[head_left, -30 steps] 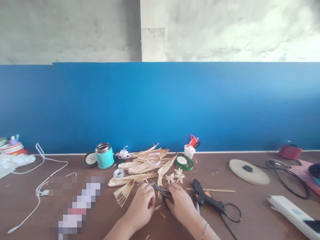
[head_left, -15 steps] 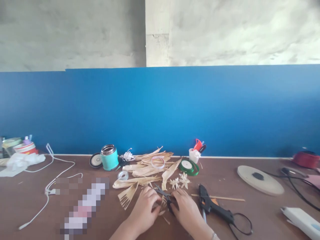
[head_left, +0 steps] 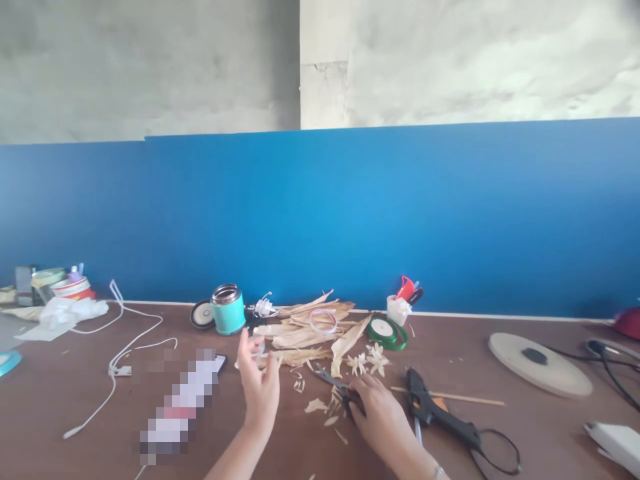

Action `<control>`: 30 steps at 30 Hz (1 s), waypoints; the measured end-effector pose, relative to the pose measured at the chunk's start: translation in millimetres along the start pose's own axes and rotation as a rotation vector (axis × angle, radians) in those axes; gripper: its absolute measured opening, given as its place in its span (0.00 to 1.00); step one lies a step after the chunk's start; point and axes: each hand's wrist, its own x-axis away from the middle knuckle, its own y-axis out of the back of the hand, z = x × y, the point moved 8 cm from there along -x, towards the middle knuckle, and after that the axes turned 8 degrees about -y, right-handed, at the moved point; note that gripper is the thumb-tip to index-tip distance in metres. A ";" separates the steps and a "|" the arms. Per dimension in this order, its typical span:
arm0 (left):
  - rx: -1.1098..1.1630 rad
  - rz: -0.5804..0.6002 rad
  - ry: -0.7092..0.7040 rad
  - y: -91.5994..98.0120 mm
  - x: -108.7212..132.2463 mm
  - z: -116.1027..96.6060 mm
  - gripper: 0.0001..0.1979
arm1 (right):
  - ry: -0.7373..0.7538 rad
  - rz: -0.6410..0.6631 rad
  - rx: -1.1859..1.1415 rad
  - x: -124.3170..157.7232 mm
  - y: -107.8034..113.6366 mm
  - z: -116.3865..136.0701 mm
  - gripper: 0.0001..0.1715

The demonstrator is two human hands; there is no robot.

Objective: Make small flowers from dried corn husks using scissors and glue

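Observation:
My right hand (head_left: 377, 403) is closed around the dark handles of a pair of scissors (head_left: 330, 380), whose blades point up and left over the tabletop. Raised left of the scissors, my left hand (head_left: 260, 383) has its thumb and fingers apart, with nothing visible in it. Behind its fingertips a roll of clear tape (head_left: 259, 345) is partly covered. Dried corn husks (head_left: 300, 337) lie in a pile beyond both hands. Small husk scraps (head_left: 316, 405) are scattered beside the blades. Two pale husk flowers (head_left: 377, 360) sit just past my right hand.
A black glue gun (head_left: 443, 417) and a thin wooden stick (head_left: 460, 398) lie right. A green ribbon spool (head_left: 384, 329), a white cup (head_left: 399, 310) and a turquoise jar (head_left: 229, 313) stand at the back. A blurred phone (head_left: 220, 365) and white cable (head_left: 113, 360) lie left.
My left hand has moved left and up, away from the scissors, and its fingers have spread. The fringed husk piece at the left no longer shows. My right hand keeps the scissors.

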 end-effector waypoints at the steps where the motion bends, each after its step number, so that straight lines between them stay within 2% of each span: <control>1: -0.006 0.064 -0.010 -5.5 0.8 -0.5 0.29 | -0.001 0.003 0.007 0.2 0.3 0.0 0.15; 3: -0.006 0.130 -0.055 -8.5 -1.8 -3.7 0.30 | -0.003 0.005 0.016 0.6 0.3 -0.7 0.16; 4: -0.001 0.087 -0.077 -1.6 -7.0 -4.8 0.32 | -0.007 0.001 0.014 0.9 0.5 -1.2 0.16; 6: 0.036 -0.121 -0.079 25.6 -22.3 -1.2 0.38 | -0.013 -0.005 0.014 1.3 0.6 -1.3 0.15; 8: 0.073 -0.366 -0.005 55.2 -34.3 12.1 0.39 | -0.019 -0.005 0.029 1.6 0.3 -0.1 0.15; 9: 0.087 -0.448 0.027 64.3 -37.4 18.6 0.39 | -0.024 -0.001 0.041 1.6 0.0 0.6 0.15; 10: 0.079 -0.469 0.045 67.2 -39.3 23.0 0.40 | -0.028 0.001 0.051 1.5 0.0 1.3 0.15; 11: 0.046 -0.442 0.042 64.9 -39.8 23.9 0.40 | -0.031 0.003 0.059 1.4 0.0 1.8 0.15; 12: 0.002 -0.367 0.011 57.4 -39.1 21.3 0.40 | -0.031 0.004 0.063 1.1 0.1 2.0 0.16; 14: -0.049 -0.143 -0.088 32.6 -33.1 10.4 0.38 | -0.024 0.003 0.060 0.3 0.3 1.3 0.17; 16: -0.053 -0.033 -0.153 17.4 -24.7 1.4 0.37 | -0.025 -0.003 0.049 -0.5 0.3 -1.9 0.17; 19: -0.033 -0.202 -0.055 30.3 -21.9 13.3 0.39 | -0.036 -0.019 0.049 -1.0 0.0 -6.6 0.19; 21: -0.076 -0.227 -0.032 34.3 -24.5 24.4 0.38 | -0.030 -0.038 0.043 -0.3 1.2 -5.7 0.20; 22: -0.115 -0.172 -0.070 29.9 -26.2 25.7 0.37 | -0.025 -0.049 0.035 0.3 2.6 -4.2 0.20; 24: -0.174 0.022 -0.162 11.3 -24.6 22.5 0.30 | -0.011 -0.070 0.006 1.9 6.8 0.6 0.20; 26: -0.165 0.305 -0.247 -16.6 -12.4 10.0 0.21 | 0.019 -0.074 -0.033 3.8 11.0 7.4 0.18; 28: -0.174 0.610 -0.372 -43.0 10.1 -12.8 0.13 | 0.064 -0.053 -0.070 5.9 13.4 14.8 0.14; 30: -0.177 0.858 -0.419 -59.5 33.2 -30.9 0.08 | 0.114 -0.019 -0.095 8.4 13.3 21.7 0.12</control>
